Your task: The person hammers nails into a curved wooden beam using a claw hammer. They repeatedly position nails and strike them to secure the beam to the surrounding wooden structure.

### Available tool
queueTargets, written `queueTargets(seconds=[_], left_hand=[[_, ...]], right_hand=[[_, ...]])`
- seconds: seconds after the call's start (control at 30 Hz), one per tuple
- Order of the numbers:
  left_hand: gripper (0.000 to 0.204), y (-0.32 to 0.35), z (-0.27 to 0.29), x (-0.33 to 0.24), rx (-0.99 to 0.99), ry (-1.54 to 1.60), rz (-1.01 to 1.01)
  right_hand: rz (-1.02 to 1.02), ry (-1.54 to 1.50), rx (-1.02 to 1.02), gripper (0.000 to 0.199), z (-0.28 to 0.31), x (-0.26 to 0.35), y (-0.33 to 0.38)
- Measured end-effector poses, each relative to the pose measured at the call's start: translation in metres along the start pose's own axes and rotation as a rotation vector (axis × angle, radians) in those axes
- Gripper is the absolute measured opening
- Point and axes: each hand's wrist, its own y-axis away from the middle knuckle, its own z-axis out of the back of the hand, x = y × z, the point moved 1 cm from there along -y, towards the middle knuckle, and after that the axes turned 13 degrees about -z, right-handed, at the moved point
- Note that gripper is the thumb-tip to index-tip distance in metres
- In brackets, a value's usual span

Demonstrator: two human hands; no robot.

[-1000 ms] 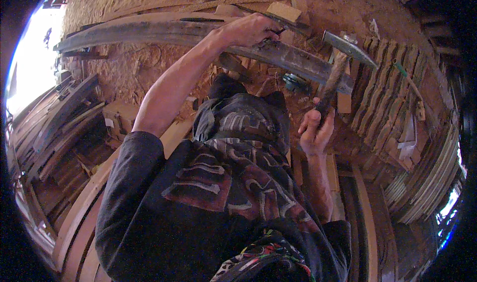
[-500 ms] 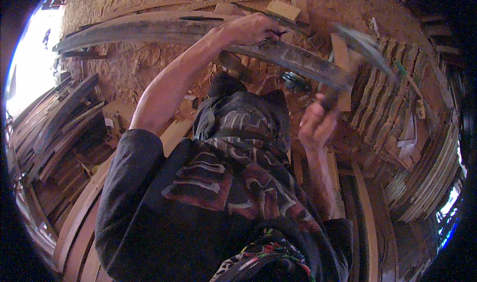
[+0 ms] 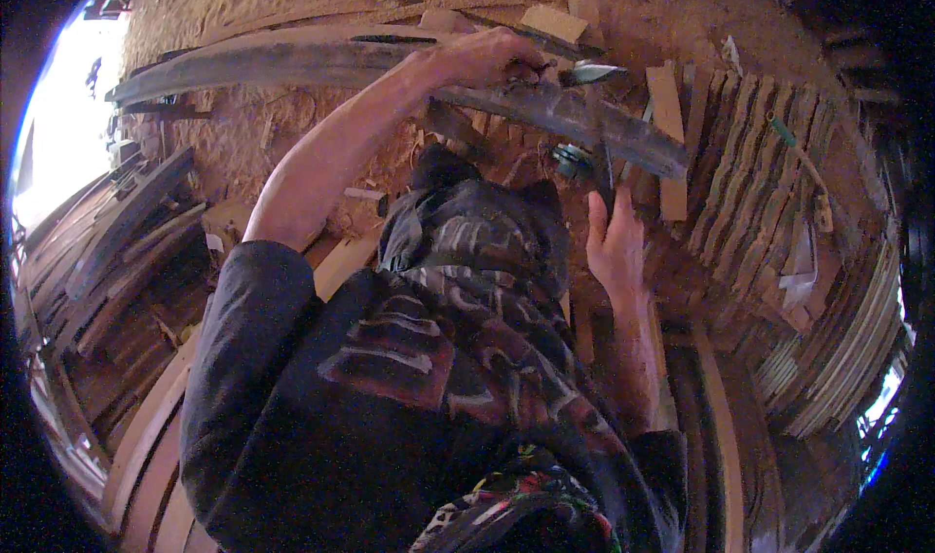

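Note:
My right hand (image 3: 620,239) is wrapped round the dark handle of a hammer (image 3: 602,129), whose shiny metal head lies over the far edge of a long grey-brown timber (image 3: 623,136). The timber runs across in front of me, curving away to the left. On top of it, my left hand (image 3: 500,58) is closed, its fingers pinched round something small and dark that I cannot make out. The hammer head is just right of those fingers.
Below the timber lies a round dark-green object (image 3: 573,160). A pale board (image 3: 666,125) sits beside the timber's right end, with wavy-edged planks (image 3: 755,164) further right. A green-ended stick (image 3: 784,132) rests on them. Stacked curved boards (image 3: 112,232) stand left; wood offcuts (image 3: 553,23) lie beyond.
The hammer has swung left and down from the blurred raised position at right to the timber beside my left hand. My left hand has shifted slightly left.

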Motion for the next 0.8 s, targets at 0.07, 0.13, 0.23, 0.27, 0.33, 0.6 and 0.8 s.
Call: queueTargets(seconds=[0.07,0.13,0.23,0.27,0.33,0.6,0.8], left_hand=[[0.026,0.009,-0.005,0.001,0.006,-0.023,0.035],[0.026,0.006,-0.008,0.002,0.039,-0.002,0.09],[0.028,0.003,-0.007,-0.003,0.032,0.045,0.107],[0.028,0.003,-0.008,-0.001,0.038,0.04,0.088],[0.03,0.008,-0.012,0.006,0.044,0.023,0.062],[0.024,0.006,-0.003,0.011,0.009,0.004,0.001],[0.022,0.01,-0.001,0.01,0.022,-0.003,-0.027]], right_hand=[[0.094,-0.123,-0.071,0.035,0.021,0.01,0.009],[0.28,-0.304,-0.358,0.034,0.033,0.02,0.016],[0.303,-0.944,-0.204,0.027,0.019,0.009,0.019],[0.305,-0.915,-0.174,0.028,0.013,0.009,0.014],[0.264,-0.618,-0.135,0.031,-0.001,0.005,-0.002],[0.229,-0.652,-0.218,0.039,0.042,0.03,0.014],[0.145,-0.11,-0.054,0.042,0.024,0.02,-0.004]])
